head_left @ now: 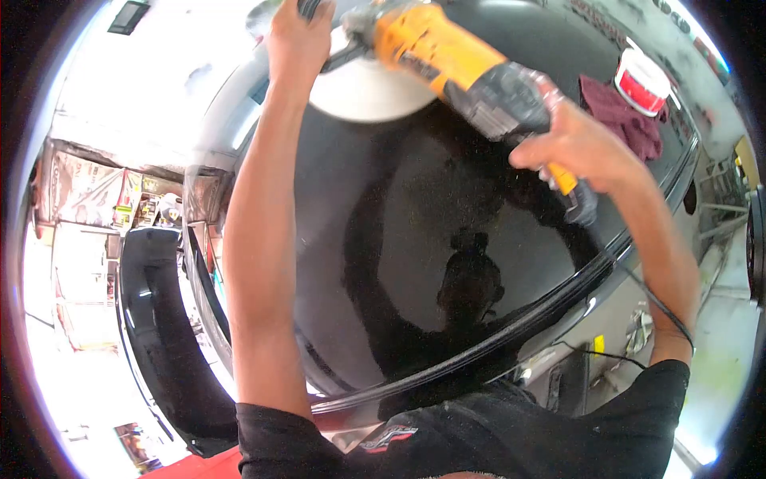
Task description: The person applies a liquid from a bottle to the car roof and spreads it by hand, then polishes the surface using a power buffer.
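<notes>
A yellow and black polisher (447,52) lies across the upper middle of the view. Its round white pad (371,92) is on a glossy black car panel (415,215), which mirrors my head and arms. At the top, my left hand (297,48) is closed around the black side handle (346,56) near the polisher's head. My right hand (586,144) wraps the rear grip, where the power cord (648,294) comes out and runs down past my right forearm.
A red and white tub (642,84) stands on a maroon cloth (618,120) at the panel's right side. The panel's trimmed edge (479,347) curves close before my body. To the left is a long glossy black car part (163,327). Shelving (726,195) stands at far right.
</notes>
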### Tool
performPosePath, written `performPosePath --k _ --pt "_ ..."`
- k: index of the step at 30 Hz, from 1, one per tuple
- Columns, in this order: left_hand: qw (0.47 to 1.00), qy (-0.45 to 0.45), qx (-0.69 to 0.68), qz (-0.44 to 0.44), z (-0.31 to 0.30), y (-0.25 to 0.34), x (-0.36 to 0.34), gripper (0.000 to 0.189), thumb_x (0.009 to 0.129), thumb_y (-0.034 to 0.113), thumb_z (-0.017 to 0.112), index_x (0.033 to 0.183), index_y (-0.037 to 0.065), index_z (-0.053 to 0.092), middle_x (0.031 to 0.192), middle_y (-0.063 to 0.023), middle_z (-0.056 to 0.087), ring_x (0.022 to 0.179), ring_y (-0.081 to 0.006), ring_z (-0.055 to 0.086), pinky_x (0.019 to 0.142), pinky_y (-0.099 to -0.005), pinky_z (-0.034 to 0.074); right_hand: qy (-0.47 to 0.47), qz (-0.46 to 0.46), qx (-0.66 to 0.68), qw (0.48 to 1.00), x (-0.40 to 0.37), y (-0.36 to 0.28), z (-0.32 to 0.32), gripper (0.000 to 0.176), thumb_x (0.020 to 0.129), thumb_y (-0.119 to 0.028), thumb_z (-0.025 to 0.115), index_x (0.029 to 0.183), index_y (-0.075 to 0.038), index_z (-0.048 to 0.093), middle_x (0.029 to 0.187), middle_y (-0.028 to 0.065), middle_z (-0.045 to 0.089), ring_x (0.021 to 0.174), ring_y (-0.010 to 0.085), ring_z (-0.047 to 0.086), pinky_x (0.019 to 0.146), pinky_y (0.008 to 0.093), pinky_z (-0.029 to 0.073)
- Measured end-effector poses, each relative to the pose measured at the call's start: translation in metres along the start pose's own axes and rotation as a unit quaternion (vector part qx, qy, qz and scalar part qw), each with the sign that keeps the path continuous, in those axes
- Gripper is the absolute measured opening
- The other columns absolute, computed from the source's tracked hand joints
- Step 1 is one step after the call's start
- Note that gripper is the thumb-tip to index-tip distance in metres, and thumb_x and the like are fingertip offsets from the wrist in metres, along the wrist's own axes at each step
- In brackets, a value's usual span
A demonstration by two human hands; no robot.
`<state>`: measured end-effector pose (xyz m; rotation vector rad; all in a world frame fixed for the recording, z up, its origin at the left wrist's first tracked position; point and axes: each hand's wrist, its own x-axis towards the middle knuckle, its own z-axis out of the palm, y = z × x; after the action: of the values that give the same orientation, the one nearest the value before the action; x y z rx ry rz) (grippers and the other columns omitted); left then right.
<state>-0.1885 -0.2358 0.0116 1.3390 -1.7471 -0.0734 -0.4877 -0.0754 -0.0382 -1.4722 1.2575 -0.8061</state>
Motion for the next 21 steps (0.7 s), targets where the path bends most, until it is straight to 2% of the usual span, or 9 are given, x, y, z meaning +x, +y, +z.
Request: performPosePath --k 1,4,5,9,13,14,16,18,21 --pt "0.999 0.009 -0.030 0.006 0.011 0.020 0.000 0.023 0.097 0.020 0.064 0.106 0.000 0.060 0.076 -0.0141 0.062 0.063 -0.0265 0.062 0.061 -0.0418 0.049 0.022 -0.017 -0.011 1.000 -0.003 0.004 -0.006 0.093 0.076 -0.005 0.076 0.154 -0.005 0.026 0.074 0.0020 0.059 0.054 0.0092 0.054 0.046 0.0258 0.045" --pt "0.998 -0.019 -0.056 -0.002 0.011 0.042 -0.009 0.024 0.095 0.019 0.065 0.111 0.002 0.061 0.076 -0.0149 0.063 0.059 -0.0249 0.063 0.057 -0.0399 0.050 0.047 -0.047 0.022 0.998 -0.012 0.009 -0.003 0.092 0.075 -0.007 0.076 0.153 -0.003 0.028 0.087 0.0048 0.063 0.060 0.0079 0.055 0.052 0.0250 0.047" --pt "0.998 -0.019 -0.064 -0.015 0.010 0.035 -0.012 0.024 0.094 0.019 0.065 0.111 0.002 0.061 0.076 -0.0155 0.064 0.058 -0.0249 0.062 0.055 -0.0396 0.050 0.012 0.005 -0.023 1.000 -0.011 0.009 -0.008 0.094 0.075 -0.006 0.074 0.157 -0.006 0.027 0.112 0.0062 0.063 0.076 0.0077 0.058 0.062 0.0233 0.049" --pt "0.998 -0.001 -0.016 -0.062 -0.043 -0.009 -0.033 0.035 0.093 0.027 0.068 0.115 0.000 0.063 0.076 -0.0113 0.065 0.056 -0.0178 0.061 0.055 -0.0333 0.051 -0.015 -0.032 0.012 0.999 -0.007 -0.007 0.037 0.094 0.074 -0.005 0.074 0.156 -0.007 0.029 0.113 0.0048 0.062 0.076 0.0076 0.057 0.062 0.0240 0.049" --pt "0.989 0.070 0.003 -0.129 -0.137 -0.072 -0.088 0.033 0.095 0.029 0.069 0.111 0.001 0.063 0.070 -0.0039 0.059 0.056 -0.0114 0.055 0.052 -0.0285 0.047 -0.147 -0.059 -0.019 0.987 0.015 -0.041 0.110 0.083 0.071 -0.005 0.075 0.146 -0.006 0.040 0.092 0.0045 0.063 0.065 0.0094 0.056 0.056 0.0275 0.049" --pt "0.984 0.084 0.019 -0.156 -0.164 -0.081 -0.108 0.026 0.096 0.026 0.069 0.108 0.004 0.062 0.070 -0.0013 0.055 0.054 -0.0092 0.052 0.047 -0.0274 0.044 -0.205 -0.100 -0.048 0.972 0.030 -0.039 0.131 0.086 0.071 -0.010 0.076 0.147 -0.006 0.038 0.092 0.0092 0.066 0.071 0.0166 0.063 0.061 0.0326 0.054" --pt "0.969 0.147 0.059 -0.190 -0.214 -0.121 -0.144 0.031 0.097 0.030 0.068 0.111 0.003 0.063 0.073 -0.0020 0.057 0.058 -0.0092 0.053 0.052 -0.0272 0.045 -0.214 -0.148 -0.130 0.957 0.046 -0.038 0.184 0.091 0.071 -0.018 0.077 0.149 -0.001 0.033 0.096 0.0201 0.071 0.085 0.0312 0.071 0.075 0.0399 0.058" --pt "0.962 0.177 0.039 -0.204 -0.267 -0.153 -0.191 0.024 0.099 0.024 0.067 0.112 0.005 0.063 0.075 0.0004 0.054 0.058 -0.0065 0.049 0.051 -0.0248 0.042 -0.245 -0.131 -0.181 0.943 0.042 -0.065 0.233 0.097 0.072 -0.023 0.074 0.152 0.003 0.026 0.106 0.0315 0.069 0.103 0.0437 0.069 0.090 0.0451 0.056" --pt "0.941 0.237 0.072 -0.230 -0.326 -0.176 -0.249 0.023 0.100 0.024 0.067 0.110 0.004 0.061 0.066 0.0022 0.049 0.052 -0.0052 0.044 0.045 -0.0241 0.035 -0.342 -0.125 -0.211 0.907 0.044 -0.091 0.297 0.098 0.073 -0.018 0.068 0.155 0.006 0.019 0.118 0.0343 0.064 0.112 0.0442 0.065 0.098 0.0464 0.053"
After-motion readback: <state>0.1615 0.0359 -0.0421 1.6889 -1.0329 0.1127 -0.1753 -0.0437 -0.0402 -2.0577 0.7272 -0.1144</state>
